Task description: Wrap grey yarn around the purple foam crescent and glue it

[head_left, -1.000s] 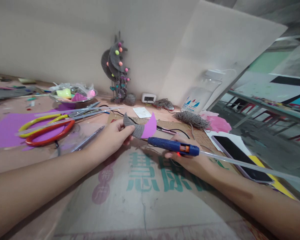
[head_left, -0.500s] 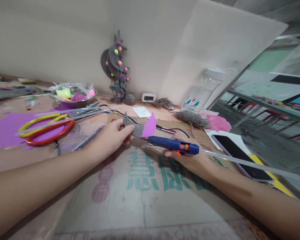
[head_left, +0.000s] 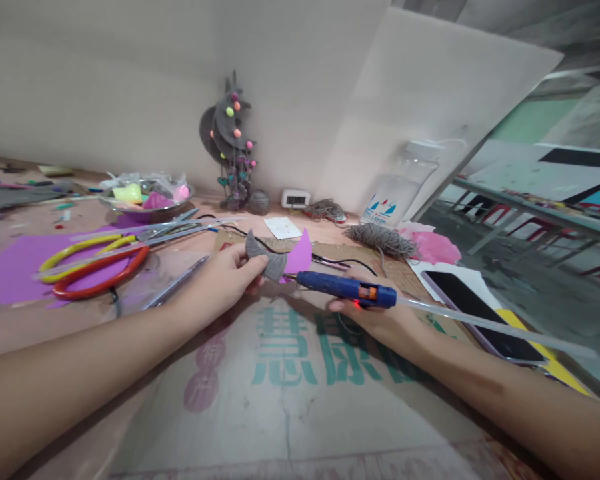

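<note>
From the head view: gripped between thumb and fingers of the left hand, a small crescent, held up above the far part of the printed cardboard. Wrapped in grey yarn on the left part, bare purple on the right. Closed around a blue glue gun: the right hand, with a clear glue stick running out of the rear and a red light glowing underneath.

Changed within the last 0.5 s: nozzle shifted from along the crescent's lower edge to over the purple part, right by the yarn's border. Hard to tell at this size whether touching or just short of it. Judged from that: tip and yarn border brought together, work centred on 1 spot, wrapping only partway across.

Readable writing: "LOOK" beneath red and blue sails on the clear bottle; a large teal 慧 on the cardboard, followed by more teal characters partly under the right arm; 特 in the upper of 2 dull red circles.
</note>
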Available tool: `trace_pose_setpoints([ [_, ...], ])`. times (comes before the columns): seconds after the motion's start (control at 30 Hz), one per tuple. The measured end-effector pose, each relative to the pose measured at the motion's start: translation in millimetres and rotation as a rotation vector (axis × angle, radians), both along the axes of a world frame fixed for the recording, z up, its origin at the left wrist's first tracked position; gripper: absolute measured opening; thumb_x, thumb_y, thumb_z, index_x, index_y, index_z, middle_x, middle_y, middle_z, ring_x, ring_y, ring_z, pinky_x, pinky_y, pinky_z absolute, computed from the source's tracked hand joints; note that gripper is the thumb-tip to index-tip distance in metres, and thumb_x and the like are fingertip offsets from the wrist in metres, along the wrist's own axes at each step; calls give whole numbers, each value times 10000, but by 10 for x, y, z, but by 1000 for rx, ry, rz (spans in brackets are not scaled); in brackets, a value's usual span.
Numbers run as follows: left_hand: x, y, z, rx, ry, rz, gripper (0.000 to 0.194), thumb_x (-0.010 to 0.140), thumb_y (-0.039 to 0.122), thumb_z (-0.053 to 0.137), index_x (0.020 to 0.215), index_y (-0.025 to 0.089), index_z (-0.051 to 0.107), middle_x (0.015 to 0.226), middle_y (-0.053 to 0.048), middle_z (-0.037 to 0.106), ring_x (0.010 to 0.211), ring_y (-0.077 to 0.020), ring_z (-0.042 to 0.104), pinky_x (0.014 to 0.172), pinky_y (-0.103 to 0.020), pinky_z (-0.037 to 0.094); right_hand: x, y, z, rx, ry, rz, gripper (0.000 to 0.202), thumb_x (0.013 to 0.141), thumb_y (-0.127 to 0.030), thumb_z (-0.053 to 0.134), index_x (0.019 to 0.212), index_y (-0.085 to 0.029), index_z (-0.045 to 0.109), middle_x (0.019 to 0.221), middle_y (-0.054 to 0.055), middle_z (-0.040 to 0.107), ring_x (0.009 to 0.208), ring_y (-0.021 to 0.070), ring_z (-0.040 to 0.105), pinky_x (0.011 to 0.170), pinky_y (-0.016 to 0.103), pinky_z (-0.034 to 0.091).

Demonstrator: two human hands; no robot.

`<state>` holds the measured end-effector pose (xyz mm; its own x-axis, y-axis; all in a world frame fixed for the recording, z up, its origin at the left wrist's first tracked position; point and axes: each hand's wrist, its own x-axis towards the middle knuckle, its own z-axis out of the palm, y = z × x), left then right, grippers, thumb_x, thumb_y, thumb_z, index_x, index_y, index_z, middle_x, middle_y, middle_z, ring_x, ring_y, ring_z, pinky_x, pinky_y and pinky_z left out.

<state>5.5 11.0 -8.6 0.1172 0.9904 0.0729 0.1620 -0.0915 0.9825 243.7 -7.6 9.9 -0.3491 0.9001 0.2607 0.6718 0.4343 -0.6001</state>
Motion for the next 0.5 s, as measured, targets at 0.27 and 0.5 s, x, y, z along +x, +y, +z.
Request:
trace_pose_setpoints([
  [0.27,-3,2,2,13,31,-4,173,785,307,512,657,191,494,531,50,509,443,-87,448,406,-183,291,-5,-9,42,-98,14,-19,206,756,-434,637,794,-236,595,775,24,621,719,192,597,632,323,495],
  [0.5,-16,-4,-9,20,54,-1,191,795,313,511,652,187,495,543,47,516,459,-87,456,415,-185,291,-31,-4,57,-84,62,-39,161,739,-381,649,758,-237,582,798,38,624,740,214,589,644,339,494],
])
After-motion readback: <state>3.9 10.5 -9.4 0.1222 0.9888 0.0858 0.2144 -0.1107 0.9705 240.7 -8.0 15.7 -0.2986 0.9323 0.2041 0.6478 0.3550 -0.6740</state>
